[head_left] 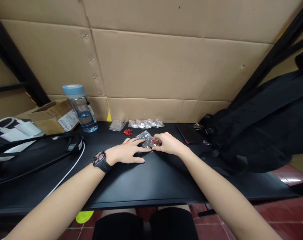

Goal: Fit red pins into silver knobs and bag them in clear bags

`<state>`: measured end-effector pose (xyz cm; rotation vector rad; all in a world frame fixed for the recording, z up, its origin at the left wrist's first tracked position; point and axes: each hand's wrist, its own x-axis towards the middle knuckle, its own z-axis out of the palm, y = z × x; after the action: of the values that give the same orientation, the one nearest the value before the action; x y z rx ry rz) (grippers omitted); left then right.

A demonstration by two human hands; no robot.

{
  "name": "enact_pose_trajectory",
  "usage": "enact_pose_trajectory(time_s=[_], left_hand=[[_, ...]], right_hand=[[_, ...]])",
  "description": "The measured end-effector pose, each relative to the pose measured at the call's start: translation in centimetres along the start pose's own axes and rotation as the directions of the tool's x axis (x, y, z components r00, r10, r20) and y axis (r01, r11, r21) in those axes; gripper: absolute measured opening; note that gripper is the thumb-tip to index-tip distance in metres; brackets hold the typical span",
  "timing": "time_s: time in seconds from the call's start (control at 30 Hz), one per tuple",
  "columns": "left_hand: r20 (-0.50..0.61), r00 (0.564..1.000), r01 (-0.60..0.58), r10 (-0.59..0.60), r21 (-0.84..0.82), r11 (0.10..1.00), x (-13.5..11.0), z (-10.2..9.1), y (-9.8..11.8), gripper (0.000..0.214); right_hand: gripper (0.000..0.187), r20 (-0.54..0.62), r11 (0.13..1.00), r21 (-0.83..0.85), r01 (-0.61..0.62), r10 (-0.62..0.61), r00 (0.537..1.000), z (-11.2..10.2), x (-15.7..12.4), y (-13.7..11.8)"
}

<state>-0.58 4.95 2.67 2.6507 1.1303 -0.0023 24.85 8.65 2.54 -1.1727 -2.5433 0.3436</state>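
Observation:
A small clear plastic bag lies on the black table. My left hand rests flat on the table with its fingers stretched onto the bag's near edge. My right hand is curled at the bag's right end, pinching a small piece with a red part at the bag's mouth. A dark watch is on my left wrist.
Behind the bag sit a row of filled small bags, an empty bag stack and red loops. A water bottle and cardboard box stand back left; cables left; a black backpack right.

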Motion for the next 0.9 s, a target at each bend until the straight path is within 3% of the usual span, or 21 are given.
enact_pose_trajectory(time_s=[0.33, 0.53, 0.9], left_hand=[[-0.014, 0.999, -0.031, 0.031, 0.006, 1.000, 0.04, 0.16, -0.15, 0.055], [-0.036, 0.998, -0.043, 0.043, -0.003, 0.999, 0.07, 0.24, -0.21, 0.054], [-0.069, 0.995, -0.077, 0.078, 0.006, 0.997, 0.14, 0.48, -0.27, 0.053]], right_hand=[[0.027, -0.090, 0.996, -0.013, 0.086, -0.086, 0.992, 0.63, 0.37, 0.23], [0.042, -0.116, 0.995, 0.024, 0.098, -0.095, 0.989, 0.71, 0.50, 0.33], [0.035, -0.103, 0.981, 0.122, 0.153, -0.141, 0.985, 0.62, 0.36, 0.25]])
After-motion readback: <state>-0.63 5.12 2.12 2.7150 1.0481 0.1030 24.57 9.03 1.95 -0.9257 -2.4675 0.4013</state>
